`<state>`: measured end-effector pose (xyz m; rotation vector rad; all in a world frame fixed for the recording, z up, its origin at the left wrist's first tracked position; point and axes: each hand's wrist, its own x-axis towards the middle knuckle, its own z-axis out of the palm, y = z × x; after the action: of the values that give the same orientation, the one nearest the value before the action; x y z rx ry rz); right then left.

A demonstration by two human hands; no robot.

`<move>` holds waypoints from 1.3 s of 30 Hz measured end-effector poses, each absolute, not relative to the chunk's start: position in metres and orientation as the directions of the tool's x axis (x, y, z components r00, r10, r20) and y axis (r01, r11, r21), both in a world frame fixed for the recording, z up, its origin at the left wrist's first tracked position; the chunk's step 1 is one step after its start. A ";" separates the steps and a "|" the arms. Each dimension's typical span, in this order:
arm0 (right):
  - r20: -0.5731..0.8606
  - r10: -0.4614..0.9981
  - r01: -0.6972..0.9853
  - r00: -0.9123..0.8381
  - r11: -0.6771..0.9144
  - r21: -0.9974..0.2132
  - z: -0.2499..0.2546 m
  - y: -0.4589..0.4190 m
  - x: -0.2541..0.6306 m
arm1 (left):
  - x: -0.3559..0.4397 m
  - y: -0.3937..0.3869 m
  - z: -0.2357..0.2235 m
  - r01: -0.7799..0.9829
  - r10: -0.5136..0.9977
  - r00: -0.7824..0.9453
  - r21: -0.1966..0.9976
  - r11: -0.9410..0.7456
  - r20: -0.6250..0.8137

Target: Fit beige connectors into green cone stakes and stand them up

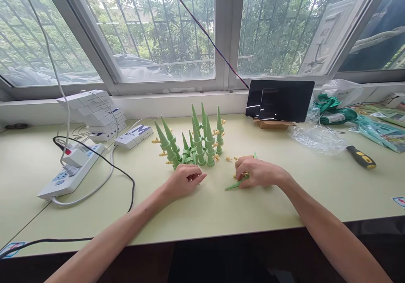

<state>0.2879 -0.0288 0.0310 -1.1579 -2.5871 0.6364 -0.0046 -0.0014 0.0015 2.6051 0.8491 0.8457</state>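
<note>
My right hand (261, 172) is closed around a green watering spike (232, 186), low over the table, its pointed end sticking out to the left. Beside and partly behind those fingers lie small yellow valves (243, 158), and another green tip (255, 154) shows past the knuckles. My left hand (189, 179) rests on the tabletop with its fingers loosely curled and nothing visible in them. Just beyond it stands a cluster of green spikes (196, 144), points up, several with yellow valves on their sides. Shorter green pieces (187, 153) are among them.
On the left are a white power strip (76, 171), cables, and stacked white boxes (98, 114). A dark tablet (281, 101) leans on a cardboard stand at the back. To the right lie a screwdriver (361, 157), clear plastic wrap (319, 139) and green bags (379, 131).
</note>
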 end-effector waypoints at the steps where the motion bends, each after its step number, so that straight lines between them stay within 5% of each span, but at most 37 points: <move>1: 0.032 0.747 0.649 -0.664 0.597 -0.472 0.031 -0.029 0.287 | -0.005 -0.001 0.001 0.443 0.605 0.659 0.420 -0.792 0.447; 7: 0.097 0.713 0.607 -0.695 0.653 -0.454 0.034 -0.034 0.279 | -0.006 -0.001 -0.001 0.443 0.603 0.664 0.418 -0.793 0.442; 21: 0.502 0.629 0.470 -0.593 0.777 -0.418 0.016 -0.043 0.241 | -0.008 -0.005 0.001 0.348 0.557 0.724 0.482 -0.804 0.407; 39: 0.427 0.752 0.424 -0.503 0.645 -0.636 -0.005 -0.042 0.221 | -0.001 -0.005 -0.006 0.372 0.521 0.673 0.369 -0.852 0.525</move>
<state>0.2206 -0.0424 -0.0051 -0.9096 -2.1603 0.6005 -0.0008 -0.0054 -0.0063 2.6563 0.7202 0.9396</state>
